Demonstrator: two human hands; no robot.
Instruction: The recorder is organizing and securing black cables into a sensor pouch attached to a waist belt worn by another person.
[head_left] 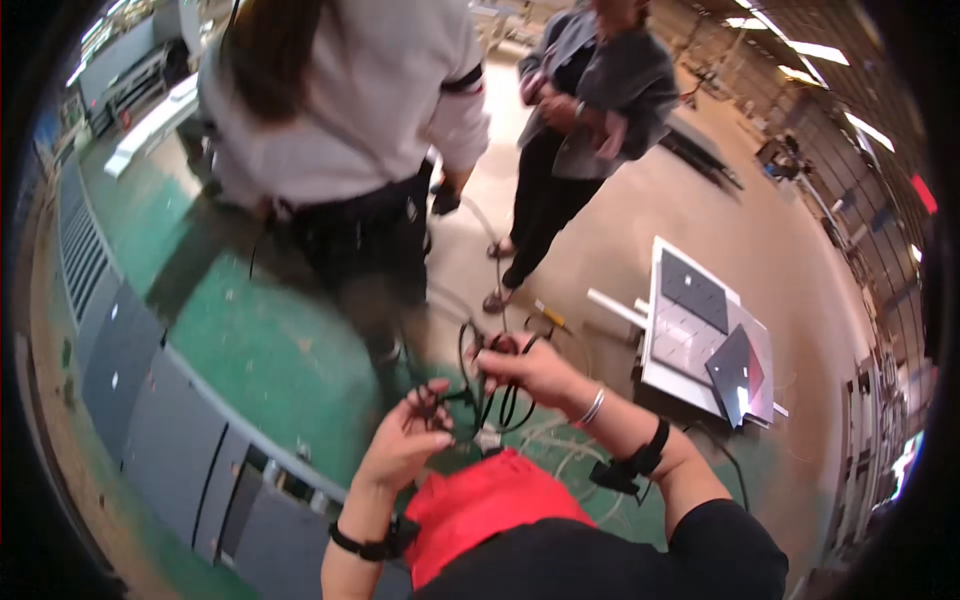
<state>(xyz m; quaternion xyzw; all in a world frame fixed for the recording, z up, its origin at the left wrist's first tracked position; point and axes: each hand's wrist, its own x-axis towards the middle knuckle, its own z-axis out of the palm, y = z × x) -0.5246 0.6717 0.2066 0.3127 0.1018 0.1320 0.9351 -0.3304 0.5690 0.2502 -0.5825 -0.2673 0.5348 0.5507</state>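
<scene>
A black cable [512, 408] hangs in loose loops in front of my body. My right hand [525, 370] is closed around the gathered loops, its fingers pinching them near the top. To the left and a little lower, my left hand [405, 435] has its thumb and fingers curled about a dark stretch of the same cable. Blur hides exactly where its fingertips meet the cable. My red apron [490, 505] lies just below both hands.
One person in a pale sweatshirt [350, 110] stands close ahead; another in a grey jacket [625, 100] stands beyond. Pale thin cables [560, 450] lie on the floor. At right is a white stand with dark panels [695, 290]; grey metal panels [170, 420] run along the left.
</scene>
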